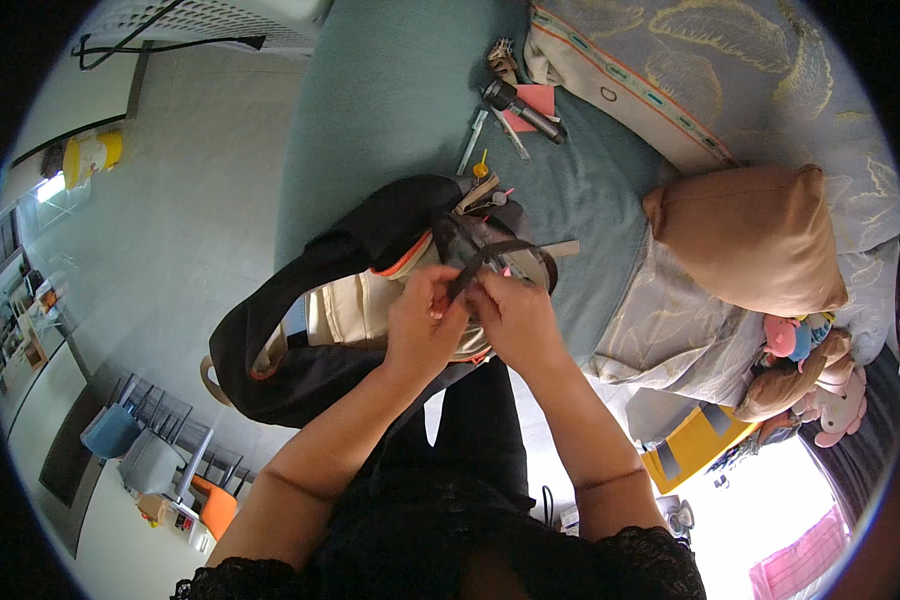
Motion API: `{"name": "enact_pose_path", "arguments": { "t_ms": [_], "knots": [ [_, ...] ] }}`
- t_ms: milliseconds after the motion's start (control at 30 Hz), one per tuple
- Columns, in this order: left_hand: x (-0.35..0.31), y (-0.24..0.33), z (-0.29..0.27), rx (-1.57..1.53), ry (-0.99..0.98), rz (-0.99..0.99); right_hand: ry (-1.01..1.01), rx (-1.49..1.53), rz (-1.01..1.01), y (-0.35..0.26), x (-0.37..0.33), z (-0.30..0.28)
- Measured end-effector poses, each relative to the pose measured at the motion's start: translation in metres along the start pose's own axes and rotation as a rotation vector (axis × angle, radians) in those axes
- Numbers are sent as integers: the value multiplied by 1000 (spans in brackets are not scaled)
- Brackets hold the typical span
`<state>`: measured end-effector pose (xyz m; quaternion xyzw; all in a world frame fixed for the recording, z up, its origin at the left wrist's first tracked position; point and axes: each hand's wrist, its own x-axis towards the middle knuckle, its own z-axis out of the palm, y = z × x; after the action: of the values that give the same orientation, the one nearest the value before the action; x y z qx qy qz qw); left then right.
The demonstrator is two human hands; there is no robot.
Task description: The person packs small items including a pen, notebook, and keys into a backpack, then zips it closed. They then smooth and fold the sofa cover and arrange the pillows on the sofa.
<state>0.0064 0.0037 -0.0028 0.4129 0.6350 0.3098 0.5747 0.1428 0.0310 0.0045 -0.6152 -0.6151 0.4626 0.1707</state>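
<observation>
A black and beige bag (345, 310), with orange trim, lies on its side at the edge of the blue-green bed cover. Over its right end, a narrow dark strap (490, 252) curves up in a loop. My left hand (425, 325) pinches the strap near its lower left end, fingers closed. Close beside it, my right hand (515, 315) is curled with its fingertips at the same strap; what lies under those fingers is partly hidden. Small charms (482, 168) hang by the bag's far side.
Beyond the bag lie a black flashlight (525, 110), a pink paper square (538, 98), pens (473, 142) and a hair clip (503, 60). A brown pillow (750, 240) and patterned bedding (660, 310) are at the right. Chairs (155, 460) stand on the floor at the left.
</observation>
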Motion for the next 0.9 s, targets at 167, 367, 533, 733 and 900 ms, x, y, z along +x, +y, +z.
{"name": "enact_pose_path", "arguments": {
  "t_ms": [167,367,533,733,900],
  "knots": [
    [-23,-11,-17,-143,104,-78,-78,545,382,-9,25,-55],
    [-36,-22,-26,-233,92,-152,68,-51,301,113,148,4],
    [-29,-21,-21,-226,56,-118,-19,-433,612,85,195,60],
    [-17,-21,-13,-278,-14,-122,-11,-205,259,111,187,45],
    [0,-12,-9,-294,-26,-88,580,34,-100,23,84,-46]
  ]
}}
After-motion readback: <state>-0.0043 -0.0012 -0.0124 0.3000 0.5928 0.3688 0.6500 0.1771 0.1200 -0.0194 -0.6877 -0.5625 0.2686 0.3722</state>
